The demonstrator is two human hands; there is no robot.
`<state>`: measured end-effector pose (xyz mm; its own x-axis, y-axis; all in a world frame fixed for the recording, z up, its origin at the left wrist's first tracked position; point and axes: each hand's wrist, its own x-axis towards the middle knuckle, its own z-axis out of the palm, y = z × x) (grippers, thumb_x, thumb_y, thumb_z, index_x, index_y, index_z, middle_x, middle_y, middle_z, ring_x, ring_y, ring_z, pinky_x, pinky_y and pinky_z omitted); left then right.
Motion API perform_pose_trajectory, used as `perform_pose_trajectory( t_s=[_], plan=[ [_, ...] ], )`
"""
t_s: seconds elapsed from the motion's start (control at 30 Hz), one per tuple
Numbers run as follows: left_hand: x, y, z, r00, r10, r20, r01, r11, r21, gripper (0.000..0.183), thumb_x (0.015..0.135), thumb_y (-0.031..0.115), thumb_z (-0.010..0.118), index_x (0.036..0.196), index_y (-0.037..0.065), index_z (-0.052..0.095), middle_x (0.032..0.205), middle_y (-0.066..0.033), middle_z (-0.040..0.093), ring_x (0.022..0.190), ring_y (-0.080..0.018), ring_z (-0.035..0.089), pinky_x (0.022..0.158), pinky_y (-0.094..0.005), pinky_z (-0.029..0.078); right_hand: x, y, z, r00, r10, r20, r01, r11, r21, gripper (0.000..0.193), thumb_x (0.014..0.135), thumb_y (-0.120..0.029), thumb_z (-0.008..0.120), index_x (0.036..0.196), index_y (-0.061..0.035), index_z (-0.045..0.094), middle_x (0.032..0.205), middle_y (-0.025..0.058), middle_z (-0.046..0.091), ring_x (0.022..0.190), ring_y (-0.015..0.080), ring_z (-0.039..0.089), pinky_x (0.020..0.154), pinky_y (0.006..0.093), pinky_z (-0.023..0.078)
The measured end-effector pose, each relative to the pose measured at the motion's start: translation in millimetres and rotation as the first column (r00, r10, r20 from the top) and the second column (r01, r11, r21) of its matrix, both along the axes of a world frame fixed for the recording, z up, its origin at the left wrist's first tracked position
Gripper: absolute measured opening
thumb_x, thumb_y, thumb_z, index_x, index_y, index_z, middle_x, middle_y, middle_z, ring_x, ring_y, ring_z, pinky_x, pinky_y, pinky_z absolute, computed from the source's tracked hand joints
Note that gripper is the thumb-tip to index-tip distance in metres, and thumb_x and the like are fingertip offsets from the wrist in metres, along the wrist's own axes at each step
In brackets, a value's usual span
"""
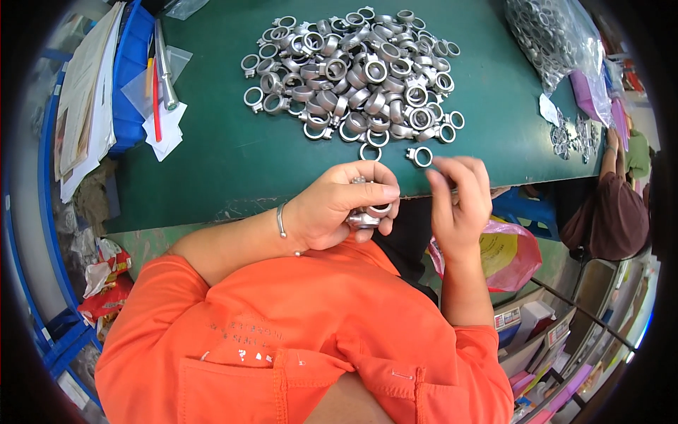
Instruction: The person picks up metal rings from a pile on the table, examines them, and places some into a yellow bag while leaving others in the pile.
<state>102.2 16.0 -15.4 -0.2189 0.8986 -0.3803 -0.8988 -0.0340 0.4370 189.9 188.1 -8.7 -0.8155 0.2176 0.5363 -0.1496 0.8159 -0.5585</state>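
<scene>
My left hand [339,201] is closed around a few grey metal rings [364,220], held in front of my chest. Its thumb presses on top of them, and the fingers partly hide how many there are. My right hand [462,205] is raised at the table edge with thumb and fingers apart, and nothing shows between them. Just beyond its fingertips a single metal ring with a small lug [415,157] lies on the table. Another loose ring [363,153] rests at the near side of a large pile of similar rings [357,100].
The green tabletop [205,169] carries a blue bin [131,106], papers [88,106], a red pen [156,113] and a metal rod [166,71] at left. At right stand a clear bag of rings [547,42] and small metal parts [561,138]. Another person [607,212] sits beyond.
</scene>
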Motion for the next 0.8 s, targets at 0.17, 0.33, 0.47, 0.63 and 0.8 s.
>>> perform_pose_trajectory(
  t_s=[0.17, 0.33, 0.47, 0.63, 0.8],
  plan=[
    [1, 0, 8, 0.991, 0.066, -0.115, -0.075, 0.994, -0.075, 0.01, 0.085, 0.01, 0.059, 0.089, 0.003, 0.054, 0.077, -0.0093, 0.057, 0.061, -0.0153, 0.058, 0.041, -0.0218, 0.04, -4, 10, -19, 0.987, 0.015, 0.158, -0.019, 1.0, 0.02, 0.015, 0.069, -0.003, 0.07, 0.08, -0.0037, 0.06, 0.072, 0.0074, 0.054, 0.07, 0.025, 0.051, 0.063, 0.0331, 0.042],
    [1, 5, 12, 0.931, 0.036, -0.364, -0.111, 0.976, -0.187, 0.015, 0.083, 0.011, 0.062, 0.093, 0.0, 0.057, 0.077, -0.0077, 0.06, 0.059, -0.0106, 0.057, 0.042, -0.0188, 0.039, 5, -2, -11, 0.981, 0.192, 0.013, -0.178, 0.932, -0.317, 0.015, 0.068, -0.002, 0.071, 0.077, -0.0032, 0.059, 0.075, 0.0084, 0.056, 0.067, 0.0222, 0.053, 0.058, 0.0297, 0.043],
    [2, 5, 12, 0.788, 0.058, -0.613, -0.172, 0.977, -0.129, 0.015, 0.083, 0.007, 0.063, 0.094, -0.001, 0.06, 0.082, -0.006, 0.06, 0.062, -0.0079, 0.058, 0.045, -0.0177, 0.041, 9, -5, -9, 0.965, 0.25, -0.085, -0.263, 0.937, -0.229, 0.02, 0.07, 0.001, 0.069, 0.087, -0.002, 0.058, 0.077, 0.0086, 0.055, 0.069, 0.021, 0.053, 0.061, 0.028, 0.044],
    [3, 6, -3, 0.46, 0.187, -0.868, -0.241, 0.967, 0.081, 0.014, 0.082, 0.004, 0.063, 0.094, -0.001, 0.061, 0.084, -0.0048, 0.06, 0.061, -0.0066, 0.057, 0.047, -0.0172, 0.042, 14, -14, -7, 0.983, 0.18, -0.039, -0.113, 0.424, -0.899, 0.013, 0.08, 0.001, 0.061, 0.092, 0.0008, 0.056, 0.083, 0.0099, 0.057, 0.072, 0.0152, 0.054, 0.064, 0.0248, 0.045],
    [0, 7, 15, 0.832, 0.069, -0.551, -0.207, 0.96, -0.191, 0.014, 0.081, 0.004, 0.064, 0.093, 0.0, 0.06, 0.075, -0.0051, 0.06, 0.056, -0.0062, 0.056, 0.044, -0.0179, 0.04, 11, -3, -7, 0.967, 0.245, -0.068, -0.252, 0.889, -0.383, 0.013, 0.075, 0.0, 0.065, 0.087, 0.0008, 0.059, 0.079, 0.0099, 0.057, 0.068, 0.0188, 0.055, 0.058, 0.0274, 0.045]
  ],
)
